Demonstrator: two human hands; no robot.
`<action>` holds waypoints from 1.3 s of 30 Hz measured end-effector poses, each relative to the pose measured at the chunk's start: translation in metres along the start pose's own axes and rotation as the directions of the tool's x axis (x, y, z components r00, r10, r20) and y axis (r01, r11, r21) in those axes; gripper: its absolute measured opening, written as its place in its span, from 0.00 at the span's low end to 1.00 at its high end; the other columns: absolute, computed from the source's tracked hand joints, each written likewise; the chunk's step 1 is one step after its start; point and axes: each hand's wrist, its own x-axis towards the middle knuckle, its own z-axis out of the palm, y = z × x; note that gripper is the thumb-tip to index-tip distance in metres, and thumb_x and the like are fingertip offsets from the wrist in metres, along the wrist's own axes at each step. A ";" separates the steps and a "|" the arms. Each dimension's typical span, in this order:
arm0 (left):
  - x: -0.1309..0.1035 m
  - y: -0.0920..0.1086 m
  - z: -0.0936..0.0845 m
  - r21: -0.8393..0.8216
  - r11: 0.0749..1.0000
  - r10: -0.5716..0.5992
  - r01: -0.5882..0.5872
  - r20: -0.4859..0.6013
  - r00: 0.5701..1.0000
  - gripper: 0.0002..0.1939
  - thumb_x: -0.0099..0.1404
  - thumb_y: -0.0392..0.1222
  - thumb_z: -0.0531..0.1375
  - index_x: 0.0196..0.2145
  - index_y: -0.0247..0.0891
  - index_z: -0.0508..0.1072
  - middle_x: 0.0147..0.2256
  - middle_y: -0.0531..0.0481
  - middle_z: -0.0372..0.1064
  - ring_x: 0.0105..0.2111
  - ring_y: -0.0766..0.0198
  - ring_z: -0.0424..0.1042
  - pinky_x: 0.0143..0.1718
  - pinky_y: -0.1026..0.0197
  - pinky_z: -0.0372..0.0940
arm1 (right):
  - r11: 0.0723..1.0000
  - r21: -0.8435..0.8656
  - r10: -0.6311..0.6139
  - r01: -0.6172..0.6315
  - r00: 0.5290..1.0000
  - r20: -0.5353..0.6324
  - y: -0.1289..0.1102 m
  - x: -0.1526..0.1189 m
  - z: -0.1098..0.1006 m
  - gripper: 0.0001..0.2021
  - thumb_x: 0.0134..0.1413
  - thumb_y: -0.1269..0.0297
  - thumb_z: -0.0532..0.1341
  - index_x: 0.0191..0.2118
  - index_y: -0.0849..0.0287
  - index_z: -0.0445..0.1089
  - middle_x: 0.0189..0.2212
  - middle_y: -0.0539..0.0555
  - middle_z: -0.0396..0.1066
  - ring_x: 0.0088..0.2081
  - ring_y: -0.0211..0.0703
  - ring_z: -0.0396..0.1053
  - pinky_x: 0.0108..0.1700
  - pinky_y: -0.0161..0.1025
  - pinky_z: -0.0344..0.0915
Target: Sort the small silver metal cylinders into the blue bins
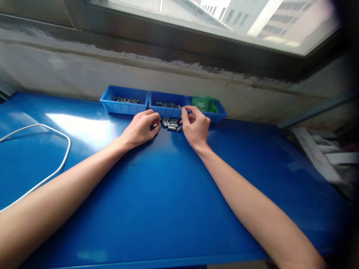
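Several small metal cylinders (172,128) lie on the blue table in front of the middle blue bin (168,111). At the left of this pile is my left hand (143,127), its fingers curled together near a metal piece by the fingertips. My right hand (195,126) is at the pile's right, in front of the bins, thumb and forefinger pinched at the middle bin's front rim; what they hold is too small to tell. More metal pieces lie inside the middle bin.
The left blue bin (123,108) contains small metal parts; the right one holds green plastic bags (206,104). A white cable (68,145) curves over the table's left side. Behind the bins are a wall and a window.
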 end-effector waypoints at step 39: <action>0.002 0.002 -0.003 -0.614 0.774 -0.244 0.155 -0.064 0.968 0.17 0.57 0.52 0.73 0.35 0.35 0.79 0.37 0.46 0.78 0.38 0.59 0.79 0.46 0.56 0.77 | 0.919 0.122 -0.393 0.374 0.880 0.268 -0.001 -0.009 -0.001 0.12 0.63 0.59 0.65 0.48 0.57 0.79 0.27 0.50 0.76 0.27 0.38 0.70 0.36 0.36 0.66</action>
